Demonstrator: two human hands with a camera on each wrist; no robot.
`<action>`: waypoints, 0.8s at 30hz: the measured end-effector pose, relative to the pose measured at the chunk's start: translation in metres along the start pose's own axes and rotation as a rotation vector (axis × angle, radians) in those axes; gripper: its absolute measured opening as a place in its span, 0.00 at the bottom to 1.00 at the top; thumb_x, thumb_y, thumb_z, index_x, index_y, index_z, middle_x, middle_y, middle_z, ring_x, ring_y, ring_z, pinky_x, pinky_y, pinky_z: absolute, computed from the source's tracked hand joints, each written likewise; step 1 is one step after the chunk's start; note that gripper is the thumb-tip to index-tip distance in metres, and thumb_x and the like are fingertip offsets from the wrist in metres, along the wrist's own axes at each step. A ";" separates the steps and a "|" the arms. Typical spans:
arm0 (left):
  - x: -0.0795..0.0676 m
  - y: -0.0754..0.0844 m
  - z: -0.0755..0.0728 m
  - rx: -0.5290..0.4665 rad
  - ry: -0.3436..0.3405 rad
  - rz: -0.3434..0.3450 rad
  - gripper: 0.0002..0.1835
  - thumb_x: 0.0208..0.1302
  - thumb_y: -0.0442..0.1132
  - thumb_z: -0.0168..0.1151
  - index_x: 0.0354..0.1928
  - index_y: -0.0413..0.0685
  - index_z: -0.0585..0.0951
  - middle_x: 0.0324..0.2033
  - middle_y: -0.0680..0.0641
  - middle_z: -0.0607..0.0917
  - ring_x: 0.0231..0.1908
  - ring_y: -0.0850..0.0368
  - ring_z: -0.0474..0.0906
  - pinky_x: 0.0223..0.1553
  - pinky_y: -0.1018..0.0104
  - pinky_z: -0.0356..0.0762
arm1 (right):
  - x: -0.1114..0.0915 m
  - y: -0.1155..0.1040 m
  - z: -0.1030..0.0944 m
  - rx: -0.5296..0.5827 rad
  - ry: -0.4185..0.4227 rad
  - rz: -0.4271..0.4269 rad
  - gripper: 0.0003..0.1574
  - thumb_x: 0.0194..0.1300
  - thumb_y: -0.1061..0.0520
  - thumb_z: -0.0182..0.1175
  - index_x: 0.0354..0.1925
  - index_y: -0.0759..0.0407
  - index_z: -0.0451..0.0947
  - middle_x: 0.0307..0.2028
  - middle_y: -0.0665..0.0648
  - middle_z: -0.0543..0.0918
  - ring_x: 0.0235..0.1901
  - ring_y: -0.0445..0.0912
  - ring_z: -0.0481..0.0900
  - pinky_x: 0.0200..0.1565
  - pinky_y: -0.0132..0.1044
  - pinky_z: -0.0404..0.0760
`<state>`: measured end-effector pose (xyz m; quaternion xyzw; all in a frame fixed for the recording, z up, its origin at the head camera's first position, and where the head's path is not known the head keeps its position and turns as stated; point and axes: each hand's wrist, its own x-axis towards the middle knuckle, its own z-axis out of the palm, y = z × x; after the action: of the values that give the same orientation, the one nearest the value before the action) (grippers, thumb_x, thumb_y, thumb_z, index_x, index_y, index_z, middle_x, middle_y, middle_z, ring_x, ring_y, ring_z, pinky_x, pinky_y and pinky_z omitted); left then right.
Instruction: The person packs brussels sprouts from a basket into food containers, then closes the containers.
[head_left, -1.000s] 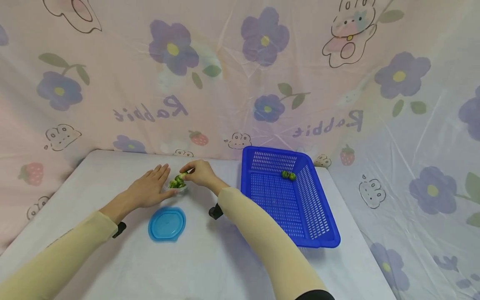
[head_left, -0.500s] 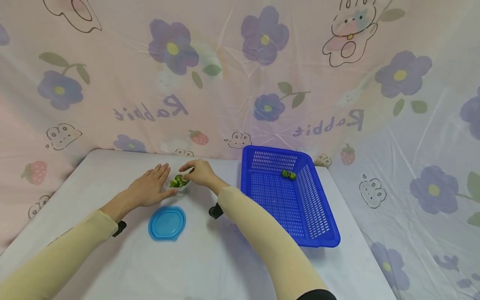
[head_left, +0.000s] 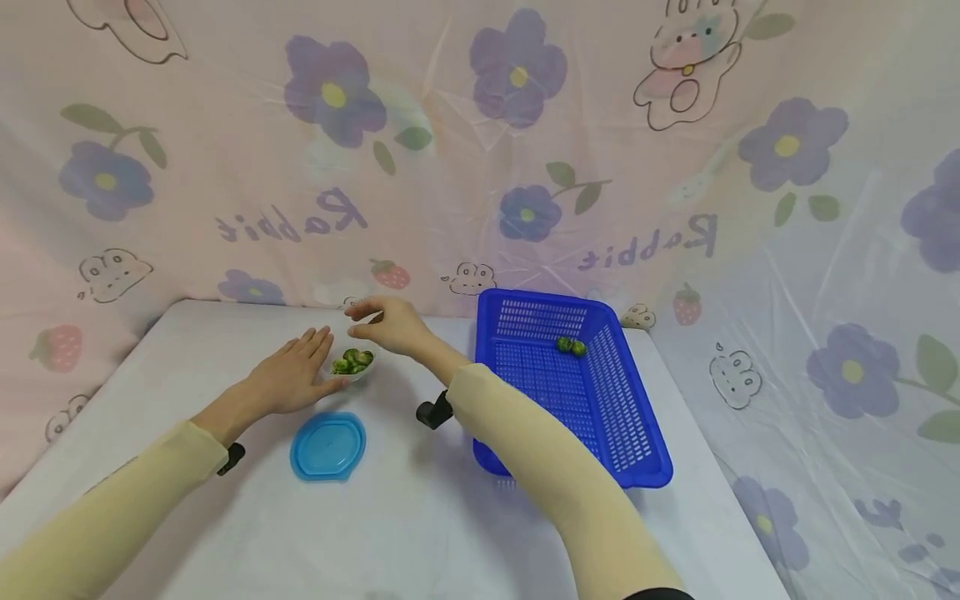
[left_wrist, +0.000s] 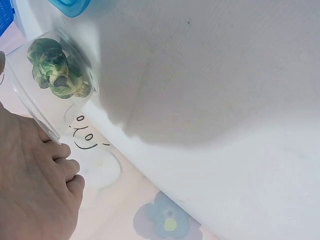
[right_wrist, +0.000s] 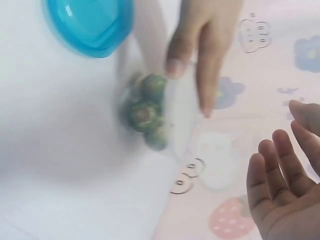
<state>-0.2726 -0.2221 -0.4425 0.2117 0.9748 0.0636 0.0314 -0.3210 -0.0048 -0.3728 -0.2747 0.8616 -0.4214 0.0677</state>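
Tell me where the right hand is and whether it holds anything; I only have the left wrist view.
Observer: The right hand is raised near the clear container, its fingers parted, with nothing in them.
Operator: What's in the blue basket? I get just a corner of it.
Observer: Two green sprouts sit side by side near its far right corner.
Operator: Only an edge of the blue lid shows here. Where does the whole of it lie?
Observer: Flat on the white table, apart from the container and nearer to the person.
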 end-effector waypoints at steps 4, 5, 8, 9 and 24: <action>0.001 -0.001 0.002 0.001 0.002 -0.003 0.51 0.77 0.63 0.52 0.77 0.22 0.53 0.78 0.24 0.52 0.77 0.24 0.46 0.75 0.32 0.48 | -0.008 -0.006 -0.016 0.047 0.025 -0.023 0.20 0.71 0.54 0.68 0.60 0.53 0.85 0.54 0.53 0.88 0.47 0.43 0.86 0.43 0.29 0.84; 0.001 -0.001 0.002 0.002 0.004 -0.004 0.51 0.77 0.63 0.52 0.77 0.22 0.53 0.78 0.24 0.52 0.77 0.24 0.46 0.75 0.32 0.49 | -0.010 -0.008 -0.020 0.055 0.029 -0.028 0.20 0.71 0.54 0.68 0.60 0.53 0.85 0.54 0.54 0.88 0.47 0.43 0.86 0.43 0.29 0.84; 0.003 -0.002 0.004 0.004 0.007 -0.003 0.51 0.77 0.64 0.52 0.77 0.23 0.53 0.78 0.24 0.52 0.77 0.25 0.46 0.76 0.32 0.48 | -0.018 -0.010 -0.034 0.087 0.034 -0.026 0.21 0.71 0.54 0.68 0.61 0.53 0.84 0.56 0.54 0.87 0.48 0.44 0.85 0.45 0.31 0.85; 0.003 -0.003 0.005 0.005 0.008 -0.003 0.51 0.77 0.64 0.52 0.77 0.23 0.53 0.78 0.24 0.52 0.77 0.25 0.46 0.76 0.32 0.48 | -0.020 -0.009 -0.039 0.099 0.034 -0.023 0.21 0.72 0.54 0.68 0.61 0.54 0.84 0.56 0.55 0.87 0.49 0.45 0.85 0.45 0.32 0.85; 0.001 -0.003 0.005 0.019 0.035 0.018 0.50 0.77 0.63 0.53 0.76 0.22 0.55 0.77 0.23 0.53 0.76 0.24 0.49 0.75 0.33 0.52 | -0.068 0.036 -0.115 0.139 0.215 0.047 0.21 0.72 0.53 0.68 0.61 0.53 0.84 0.58 0.52 0.84 0.54 0.49 0.81 0.52 0.46 0.84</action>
<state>-0.2743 -0.2233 -0.4483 0.2198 0.9737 0.0581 0.0119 -0.3188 0.1284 -0.3347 -0.2024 0.8388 -0.5055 0.0035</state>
